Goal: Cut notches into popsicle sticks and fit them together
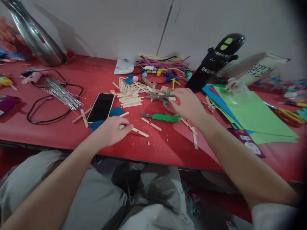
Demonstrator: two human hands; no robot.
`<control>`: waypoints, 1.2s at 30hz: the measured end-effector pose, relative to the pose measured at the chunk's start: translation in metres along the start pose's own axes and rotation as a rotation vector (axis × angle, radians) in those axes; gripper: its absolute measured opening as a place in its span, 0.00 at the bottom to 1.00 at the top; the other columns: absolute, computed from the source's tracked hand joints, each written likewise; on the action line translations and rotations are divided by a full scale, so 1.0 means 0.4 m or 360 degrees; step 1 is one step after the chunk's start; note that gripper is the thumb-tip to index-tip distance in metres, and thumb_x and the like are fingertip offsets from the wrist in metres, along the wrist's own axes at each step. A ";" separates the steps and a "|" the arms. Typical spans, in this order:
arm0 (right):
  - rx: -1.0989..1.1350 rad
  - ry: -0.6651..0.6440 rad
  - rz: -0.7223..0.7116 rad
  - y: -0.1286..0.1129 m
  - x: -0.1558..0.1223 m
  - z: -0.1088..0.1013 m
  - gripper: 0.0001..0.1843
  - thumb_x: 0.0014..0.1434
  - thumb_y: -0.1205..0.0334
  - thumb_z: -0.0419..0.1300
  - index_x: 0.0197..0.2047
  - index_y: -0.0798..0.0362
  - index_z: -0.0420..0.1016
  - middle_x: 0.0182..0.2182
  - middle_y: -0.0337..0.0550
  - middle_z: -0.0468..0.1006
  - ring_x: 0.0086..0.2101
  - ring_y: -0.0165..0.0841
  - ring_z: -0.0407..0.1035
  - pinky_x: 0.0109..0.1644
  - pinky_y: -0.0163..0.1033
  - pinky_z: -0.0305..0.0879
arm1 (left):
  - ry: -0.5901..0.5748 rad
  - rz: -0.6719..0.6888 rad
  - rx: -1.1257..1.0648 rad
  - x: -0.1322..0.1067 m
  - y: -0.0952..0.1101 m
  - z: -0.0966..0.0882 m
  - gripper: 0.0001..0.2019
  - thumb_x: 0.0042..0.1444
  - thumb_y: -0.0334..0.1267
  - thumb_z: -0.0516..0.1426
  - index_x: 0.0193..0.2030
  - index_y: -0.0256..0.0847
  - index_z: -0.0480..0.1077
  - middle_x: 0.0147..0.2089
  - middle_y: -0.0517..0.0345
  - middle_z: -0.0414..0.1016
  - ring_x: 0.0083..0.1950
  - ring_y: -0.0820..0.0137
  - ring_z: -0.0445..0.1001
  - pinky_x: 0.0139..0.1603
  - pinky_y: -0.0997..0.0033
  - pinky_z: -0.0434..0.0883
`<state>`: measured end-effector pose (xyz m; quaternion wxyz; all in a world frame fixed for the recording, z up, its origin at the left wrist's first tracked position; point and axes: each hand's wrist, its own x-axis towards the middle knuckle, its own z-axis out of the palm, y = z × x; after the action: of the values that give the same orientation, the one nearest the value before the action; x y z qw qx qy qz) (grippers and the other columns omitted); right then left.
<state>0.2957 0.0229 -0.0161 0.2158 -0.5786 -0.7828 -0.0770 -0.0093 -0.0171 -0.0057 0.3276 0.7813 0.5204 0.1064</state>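
My left hand (112,130) rests on the red table (72,134), fingers closed in a pinch on the end of a wooden craft stick (139,132). My right hand (188,103) reaches over the table's middle, fingers curled onto the handles of a pair of scissors (160,95) that lies beside a heap of wooden sticks (130,92). A green-handled utility knife (165,118) sits just below that hand. A phone (101,107) lies face up to the left of my left hand.
Loose sticks are scattered across the table. Green and blue paper sheets (254,115) lie at right, with a black bottle-shaped object (214,62) behind them. A bundle of silver wires (62,94), a black cable (48,105) and pipe cleaners (165,64) lie farther back.
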 end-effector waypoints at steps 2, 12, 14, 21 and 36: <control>0.0052 0.0037 -0.0035 -0.022 -0.008 -0.005 0.13 0.62 0.59 0.56 0.43 0.56 0.78 0.45 0.57 0.79 0.48 0.49 0.71 0.55 0.53 0.65 | -0.0048 0.0039 0.0133 -0.001 -0.004 0.001 0.18 0.59 0.49 0.52 0.25 0.39 0.68 0.23 0.63 0.62 0.27 0.74 0.59 0.30 0.71 0.55; 0.0231 -0.0644 -0.0166 -0.054 -0.069 -0.009 0.17 0.67 0.56 0.47 0.46 0.55 0.73 0.39 0.53 0.73 0.40 0.44 0.69 0.46 0.48 0.64 | 0.0174 0.0074 0.0235 -0.007 -0.009 -0.001 0.16 0.62 0.46 0.49 0.26 0.41 0.64 0.22 0.64 0.58 0.25 0.74 0.58 0.30 0.71 0.55; 0.0381 -0.0531 0.0017 -0.063 -0.069 -0.014 0.17 0.69 0.55 0.44 0.43 0.54 0.70 0.34 0.48 0.73 0.33 0.39 0.67 0.39 0.44 0.63 | 0.0218 0.0019 0.0284 -0.004 -0.012 0.004 0.16 0.62 0.45 0.48 0.25 0.41 0.60 0.21 0.64 0.56 0.25 0.74 0.57 0.29 0.70 0.53; 0.1001 -0.0925 0.0163 -0.105 -0.083 -0.044 0.16 0.66 0.49 0.52 0.44 0.51 0.75 0.30 0.39 0.76 0.24 0.29 0.65 0.31 0.36 0.61 | 0.0047 -0.0037 0.0656 0.008 -0.024 0.028 0.14 0.62 0.45 0.45 0.28 0.42 0.62 0.29 0.54 0.71 0.33 0.64 0.70 0.30 0.68 0.52; 0.0848 -0.0595 -0.0011 -0.169 -0.158 -0.025 0.21 0.68 0.60 0.53 0.61 0.44 0.73 0.56 0.38 0.78 0.56 0.39 0.73 0.59 0.44 0.72 | -0.0011 -0.0175 0.0820 0.019 0.005 0.033 0.16 0.61 0.45 0.45 0.24 0.41 0.58 0.27 0.53 0.71 0.31 0.64 0.69 0.28 0.67 0.50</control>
<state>0.2496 -0.0573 -0.0256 0.2120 -0.5032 -0.8034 0.2375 0.0023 -0.0161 -0.0158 0.1249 0.8098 0.5710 -0.0504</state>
